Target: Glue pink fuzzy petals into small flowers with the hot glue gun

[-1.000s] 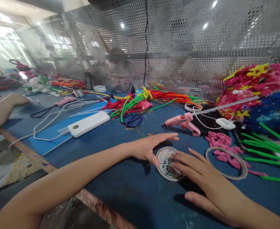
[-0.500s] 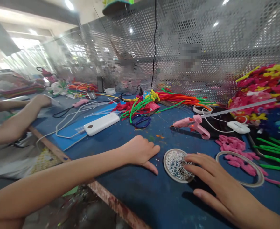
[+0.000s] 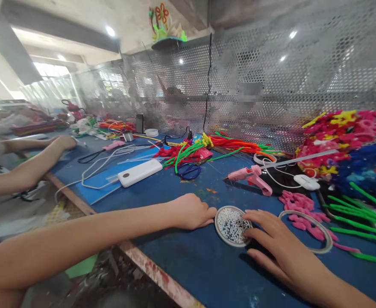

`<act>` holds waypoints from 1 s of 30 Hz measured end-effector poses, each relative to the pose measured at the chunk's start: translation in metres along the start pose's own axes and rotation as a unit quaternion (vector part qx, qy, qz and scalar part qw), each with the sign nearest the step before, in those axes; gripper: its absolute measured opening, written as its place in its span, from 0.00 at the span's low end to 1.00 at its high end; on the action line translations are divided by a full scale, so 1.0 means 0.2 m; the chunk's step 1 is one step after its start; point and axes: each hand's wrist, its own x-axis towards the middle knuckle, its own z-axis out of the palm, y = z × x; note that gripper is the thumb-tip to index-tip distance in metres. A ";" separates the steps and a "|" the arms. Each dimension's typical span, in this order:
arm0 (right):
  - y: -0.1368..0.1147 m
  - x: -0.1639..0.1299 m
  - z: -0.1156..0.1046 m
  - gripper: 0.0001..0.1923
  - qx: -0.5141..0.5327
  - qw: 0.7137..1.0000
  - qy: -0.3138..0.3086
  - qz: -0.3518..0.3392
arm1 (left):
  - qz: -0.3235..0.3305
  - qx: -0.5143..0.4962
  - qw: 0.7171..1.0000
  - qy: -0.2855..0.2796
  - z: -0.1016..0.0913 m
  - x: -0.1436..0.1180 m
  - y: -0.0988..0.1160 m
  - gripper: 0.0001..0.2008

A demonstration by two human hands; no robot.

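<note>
The right hand (image 3: 280,248) covers the near right edge of the bead dish (image 3: 231,220), and its forearm leaves the frame at bottom right. Far behind the perforated screen (image 3: 271,85), shapes are blurred beyond telling. A co-worker's arm (image 3: 27,164) is cut by the left edge

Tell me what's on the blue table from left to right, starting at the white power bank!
Power bank → scissors → left hand → bead dish → glue gun → right hand → pink shapes → green stems.
</note>
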 end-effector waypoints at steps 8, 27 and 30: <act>0.02 0.01 0.00 0.13 0.103 0.991 -0.028 0.086 | 0.001 -0.001 1.000 -0.012 -0.03 0.01 -0.01 0.09; 0.02 0.01 -0.02 0.14 0.176 0.976 -0.051 0.117 | -0.009 -0.144 0.989 0.005 -0.22 0.15 0.00 0.15; 0.02 0.02 -0.02 0.14 0.175 0.977 -0.050 0.109 | -0.001 -0.208 0.978 0.022 -0.19 0.18 -0.02 0.10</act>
